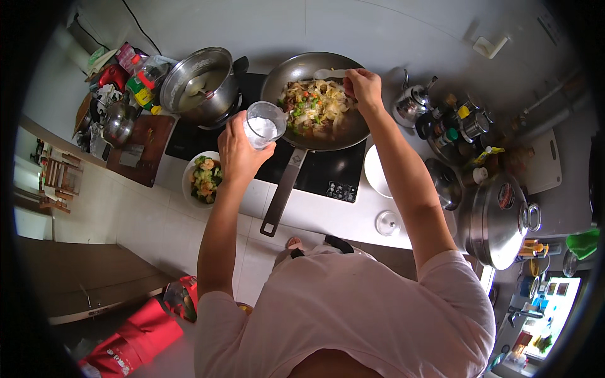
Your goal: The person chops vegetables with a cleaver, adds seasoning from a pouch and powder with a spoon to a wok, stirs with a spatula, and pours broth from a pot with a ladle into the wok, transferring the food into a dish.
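Note:
My left hand (238,156) grips a clear glass jar (265,120) with white powder in it, tilted beside the pan's left rim. In my right hand (364,87) is a small pale spoon (329,73), held over the back of the frying pan (302,64). Cooked food (319,108) fills the pan's middle: pale cabbage-like pieces, green bits and orange bits. The pan's long dark handle (283,193) points toward me across the black cooktop (331,172). Whether powder lies in the spoon cannot be told.
A steel pot (172,90) with a ladle stands left of the pan. Nearer is a bowl (186,191) of broccoli and shrimp. A cutting board (153,163) lies further left. On the right are a white plate (375,175), a glass lid (388,223), a kettle (411,106) and a large steamer (487,222).

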`<action>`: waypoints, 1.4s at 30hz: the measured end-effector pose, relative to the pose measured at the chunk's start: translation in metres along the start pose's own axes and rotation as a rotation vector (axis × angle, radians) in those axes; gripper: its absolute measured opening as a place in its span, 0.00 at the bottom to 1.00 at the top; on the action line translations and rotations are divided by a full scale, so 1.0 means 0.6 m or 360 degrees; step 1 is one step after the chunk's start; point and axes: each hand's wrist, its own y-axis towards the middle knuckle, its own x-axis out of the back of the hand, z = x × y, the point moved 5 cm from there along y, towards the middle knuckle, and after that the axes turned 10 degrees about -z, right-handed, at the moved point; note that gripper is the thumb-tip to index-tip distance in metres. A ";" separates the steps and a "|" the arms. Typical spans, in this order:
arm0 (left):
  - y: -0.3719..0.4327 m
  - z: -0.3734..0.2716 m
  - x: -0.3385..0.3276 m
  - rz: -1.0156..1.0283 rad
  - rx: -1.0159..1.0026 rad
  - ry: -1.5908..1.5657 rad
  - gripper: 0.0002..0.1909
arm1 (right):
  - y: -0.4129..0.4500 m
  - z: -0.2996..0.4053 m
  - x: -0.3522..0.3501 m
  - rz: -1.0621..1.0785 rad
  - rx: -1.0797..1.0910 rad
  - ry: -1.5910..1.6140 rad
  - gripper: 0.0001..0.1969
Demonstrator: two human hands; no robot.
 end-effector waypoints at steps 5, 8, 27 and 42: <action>0.004 0.001 0.003 -0.0028 0.0001 -0.0015 0.41 | 0.027 0.014 0.033 -0.0244 0.0193 -0.0184 0.09; 0.011 -0.002 -0.004 0.0002 0.0005 -0.0029 0.41 | 0.002 0.040 0.038 -0.0183 0.0651 -0.0744 0.09; 0.048 -0.080 -0.037 0.0008 -0.0427 -0.0060 0.39 | -0.177 0.040 -0.012 0.0463 0.0369 -0.0601 0.07; 0.040 -0.046 -0.051 0.0053 -0.0276 0.0033 0.39 | -0.127 -0.018 0.005 0.0272 -0.0795 0.0390 0.06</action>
